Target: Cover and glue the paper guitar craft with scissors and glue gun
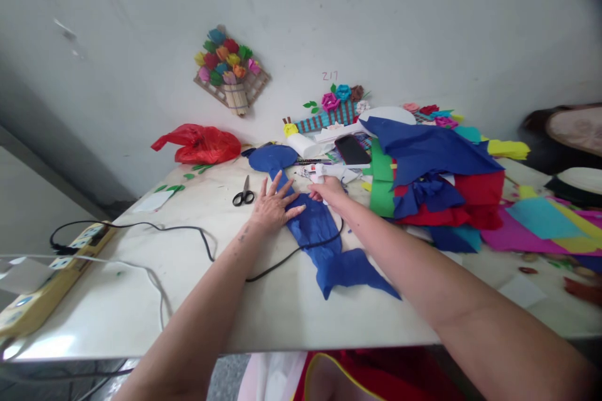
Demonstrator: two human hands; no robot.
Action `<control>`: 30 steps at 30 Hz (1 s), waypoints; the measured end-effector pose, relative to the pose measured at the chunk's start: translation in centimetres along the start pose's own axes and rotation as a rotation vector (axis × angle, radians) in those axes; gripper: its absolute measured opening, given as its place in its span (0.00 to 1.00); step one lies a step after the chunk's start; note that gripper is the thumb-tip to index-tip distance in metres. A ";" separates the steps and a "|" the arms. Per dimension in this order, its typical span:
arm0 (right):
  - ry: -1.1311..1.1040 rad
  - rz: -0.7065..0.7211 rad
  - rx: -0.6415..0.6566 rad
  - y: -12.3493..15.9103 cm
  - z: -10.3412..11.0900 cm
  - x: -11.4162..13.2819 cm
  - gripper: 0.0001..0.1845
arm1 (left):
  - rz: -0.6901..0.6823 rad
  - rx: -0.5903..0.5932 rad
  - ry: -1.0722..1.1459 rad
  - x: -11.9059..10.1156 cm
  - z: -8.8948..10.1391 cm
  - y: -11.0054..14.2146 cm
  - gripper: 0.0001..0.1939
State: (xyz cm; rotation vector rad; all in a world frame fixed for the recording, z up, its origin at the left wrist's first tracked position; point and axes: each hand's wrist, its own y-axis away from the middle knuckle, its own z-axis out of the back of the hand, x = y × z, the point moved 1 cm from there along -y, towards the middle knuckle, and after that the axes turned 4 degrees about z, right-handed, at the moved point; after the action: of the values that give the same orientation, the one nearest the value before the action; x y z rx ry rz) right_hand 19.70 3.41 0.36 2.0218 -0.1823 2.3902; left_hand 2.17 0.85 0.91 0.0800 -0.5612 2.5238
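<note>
My left hand lies with fingers spread on a long piece of blue paper and the narrow strip running up from it. That strip joins a blue round disc. Gripped in my right hand is a white glue gun, just right of the blue strip. From near my right hand a black cord crosses over the blue paper. Black-handled scissors lie left of my left hand, not touching it. My right fingers partly hide the glue gun's handle.
A power strip with cables sits at the left edge. Behind are a red plastic bag, a phone and a white roll. Blue, red and green paper sheets pile up on the right. Paper flowers hang on the wall.
</note>
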 end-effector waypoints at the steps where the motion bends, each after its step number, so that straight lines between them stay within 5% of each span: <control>1: 0.004 0.005 -0.001 0.0 0.0 -0.1 0.06 | 0.014 0.004 0.008 -0.1 -0.1 0.1 0.28; 15: -0.001 -0.013 0.000 -0.1 -0.1 0.1 0.06 | 0.199 -0.073 0.168 1.2 -0.5 1.2 0.32; 20: -0.046 -0.018 -0.002 -0.1 -0.1 0.0 0.05 | 0.118 -0.240 0.341 2.1 0.1 1.4 0.18; 23: -0.064 -0.018 -0.007 -0.1 -0.1 -0.1 0.04 | 0.327 -0.437 0.499 3.1 0.3 1.3 0.10; 27: -0.067 -0.013 -0.002 -0.2 -0.1 -0.4 0.05 | 0.767 -0.581 0.803 4.2 0.6 1.7 0.12; 30: -0.067 -0.009 -0.001 -0.2 -0.1 -0.4 0.05 | 0.820 -0.584 1.095 4.4 0.8 1.9 0.21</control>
State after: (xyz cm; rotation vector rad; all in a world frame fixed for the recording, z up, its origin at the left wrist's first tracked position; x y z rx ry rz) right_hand 19.69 3.61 -0.02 2.0995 -0.1748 2.3183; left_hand -2.58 1.24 1.71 -1.9192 -0.8928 2.4200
